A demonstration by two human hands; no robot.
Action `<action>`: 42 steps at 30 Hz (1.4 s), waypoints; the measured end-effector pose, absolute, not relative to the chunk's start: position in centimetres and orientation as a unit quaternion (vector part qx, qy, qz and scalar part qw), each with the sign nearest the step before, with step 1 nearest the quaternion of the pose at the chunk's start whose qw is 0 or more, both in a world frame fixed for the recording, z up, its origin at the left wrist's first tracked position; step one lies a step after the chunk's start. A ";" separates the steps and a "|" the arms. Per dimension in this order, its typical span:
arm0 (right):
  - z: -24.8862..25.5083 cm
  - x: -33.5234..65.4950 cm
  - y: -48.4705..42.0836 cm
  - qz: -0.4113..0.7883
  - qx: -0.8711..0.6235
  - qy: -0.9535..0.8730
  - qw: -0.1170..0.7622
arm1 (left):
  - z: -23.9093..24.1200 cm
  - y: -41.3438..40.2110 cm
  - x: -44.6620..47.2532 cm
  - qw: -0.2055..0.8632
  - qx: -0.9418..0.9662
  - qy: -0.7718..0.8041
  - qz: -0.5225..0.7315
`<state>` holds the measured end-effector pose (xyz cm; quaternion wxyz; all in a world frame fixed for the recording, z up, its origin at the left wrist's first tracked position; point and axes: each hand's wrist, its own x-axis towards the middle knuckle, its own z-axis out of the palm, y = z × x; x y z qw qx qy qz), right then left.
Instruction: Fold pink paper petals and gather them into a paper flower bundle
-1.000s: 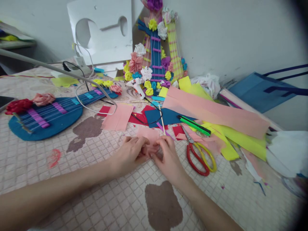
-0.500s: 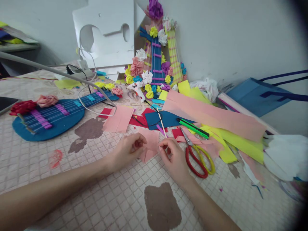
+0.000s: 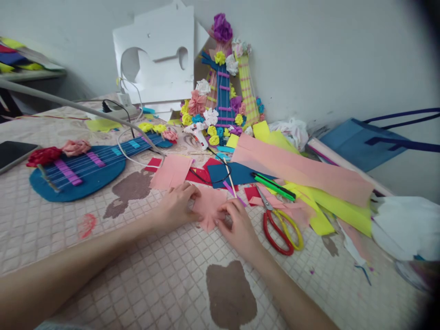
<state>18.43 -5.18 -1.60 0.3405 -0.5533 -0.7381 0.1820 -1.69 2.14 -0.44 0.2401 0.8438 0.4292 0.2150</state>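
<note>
A small pink paper piece [image 3: 208, 207] with cut edges lies on the tiled tabletop [image 3: 165, 284] between my two hands. My left hand [image 3: 176, 206] pinches its left edge with curled fingers. At its lower right edge, my right hand [image 3: 237, 227] grips it with bent fingers. Red and yellow scissors [image 3: 280, 224] lie just right of my right hand. A thin wooden stick [image 3: 231, 181] lies just behind the paper.
Pink, yellow, blue and red paper sheets [image 3: 302, 169] pile up at the right. A blue paper guitar [image 3: 82, 167] lies left, beside a phone [image 3: 13, 153]. Flower-decorated guitars [image 3: 223, 91], a glue gun [image 3: 197, 133], a white foam block [image 3: 158, 59] and a blue bag [image 3: 364, 142] stand behind.
The pink paper was lifted and spread between my hands, then lowered flat to the table. Both hands shifted slightly with it.
</note>
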 end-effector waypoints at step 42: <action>1.1 19.3 -4.8 0.108 -0.547 -0.718 0.416 | 2.4 3.8 -0.5 0.386 0.824 0.357 0.210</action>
